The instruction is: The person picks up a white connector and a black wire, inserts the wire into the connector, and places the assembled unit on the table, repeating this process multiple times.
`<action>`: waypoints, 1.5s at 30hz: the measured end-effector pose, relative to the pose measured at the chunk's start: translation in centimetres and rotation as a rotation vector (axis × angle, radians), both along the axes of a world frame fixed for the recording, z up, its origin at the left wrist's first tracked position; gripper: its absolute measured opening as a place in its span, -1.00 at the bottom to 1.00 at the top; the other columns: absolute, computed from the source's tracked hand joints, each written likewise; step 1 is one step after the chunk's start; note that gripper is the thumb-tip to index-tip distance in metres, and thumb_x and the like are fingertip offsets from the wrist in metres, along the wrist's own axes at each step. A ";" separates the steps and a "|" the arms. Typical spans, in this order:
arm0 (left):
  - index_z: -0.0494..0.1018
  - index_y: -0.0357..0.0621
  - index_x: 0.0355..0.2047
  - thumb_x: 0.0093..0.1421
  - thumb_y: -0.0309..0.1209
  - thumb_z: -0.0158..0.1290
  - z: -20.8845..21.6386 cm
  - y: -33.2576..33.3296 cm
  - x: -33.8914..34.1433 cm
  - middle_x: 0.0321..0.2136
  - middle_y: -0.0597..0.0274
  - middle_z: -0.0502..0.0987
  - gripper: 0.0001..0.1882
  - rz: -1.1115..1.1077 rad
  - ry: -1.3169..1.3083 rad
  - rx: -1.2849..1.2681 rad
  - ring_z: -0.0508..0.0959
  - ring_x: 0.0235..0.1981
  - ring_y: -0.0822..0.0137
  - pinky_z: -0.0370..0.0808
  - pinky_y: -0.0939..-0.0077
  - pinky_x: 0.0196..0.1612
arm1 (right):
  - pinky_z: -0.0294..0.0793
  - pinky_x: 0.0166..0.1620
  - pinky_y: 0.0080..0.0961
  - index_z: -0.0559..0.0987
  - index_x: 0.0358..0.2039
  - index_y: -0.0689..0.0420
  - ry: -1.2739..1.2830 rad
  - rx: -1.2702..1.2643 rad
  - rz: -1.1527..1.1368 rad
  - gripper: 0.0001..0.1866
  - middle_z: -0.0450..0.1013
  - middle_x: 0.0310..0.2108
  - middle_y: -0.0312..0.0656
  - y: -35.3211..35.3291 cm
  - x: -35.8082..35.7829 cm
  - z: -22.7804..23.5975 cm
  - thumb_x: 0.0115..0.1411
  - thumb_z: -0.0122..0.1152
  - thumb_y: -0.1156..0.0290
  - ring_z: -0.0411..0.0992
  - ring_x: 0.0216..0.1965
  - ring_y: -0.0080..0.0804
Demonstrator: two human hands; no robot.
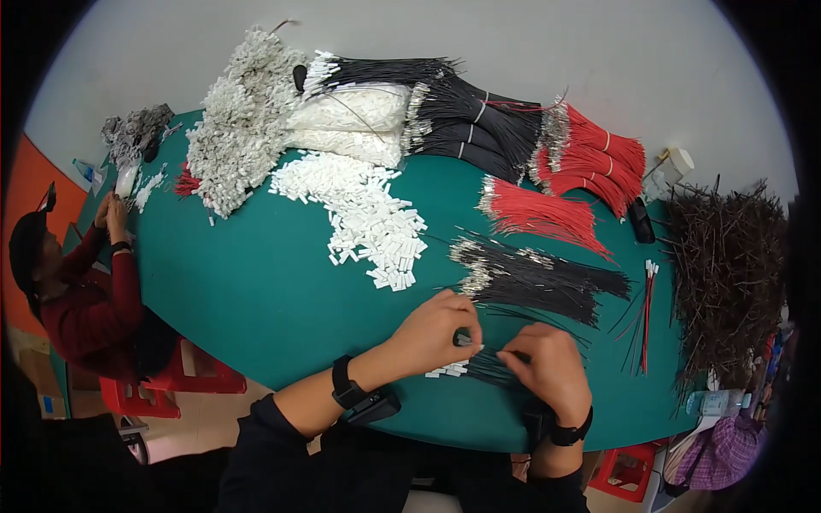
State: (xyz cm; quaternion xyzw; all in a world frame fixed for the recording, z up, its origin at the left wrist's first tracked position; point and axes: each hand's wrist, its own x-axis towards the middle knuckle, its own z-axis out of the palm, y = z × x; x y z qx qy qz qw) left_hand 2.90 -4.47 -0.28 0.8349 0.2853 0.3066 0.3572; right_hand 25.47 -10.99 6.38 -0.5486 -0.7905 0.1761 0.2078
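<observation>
While the left fingers (473,321) pinch a white piece (464,341), I cannot tell whether the right fingers (520,344) grip anything; black wires (491,369) lie between both, on the desk (282,295).

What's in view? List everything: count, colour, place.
Table: one, green, centre
Loose connectors: many, white, centre
Connector heap: one, whitish, back left
Bagged pieces: many, white, back
Black bundles: several, black, back
Red bundles: several, red, back right
Red pile: one, red, right
Black pile: one, black, right
White-ended wires: many, black, near grips
Tangle: one, dark, far right
Bottle: one, clear, right
Stools: several, red, both sides
Co-worker: one, dark-red top, left
Grey heap: one, grey, far left
Left grip: one, bare, lower centre
Right grip: one, bare, right
</observation>
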 end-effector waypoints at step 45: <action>0.63 -0.09 -0.30 -0.04 -0.40 0.43 1.8 3.3 -5.2 -0.26 0.23 0.55 -0.73 0.500 0.547 0.304 0.54 -0.12 0.12 0.48 0.20 -0.07 | 0.52 -0.27 -0.22 0.61 -0.19 0.20 0.264 0.269 -0.069 -0.83 0.51 -0.43 -0.10 2.3 -1.2 -2.5 0.20 0.34 0.60 0.50 -0.37 -0.07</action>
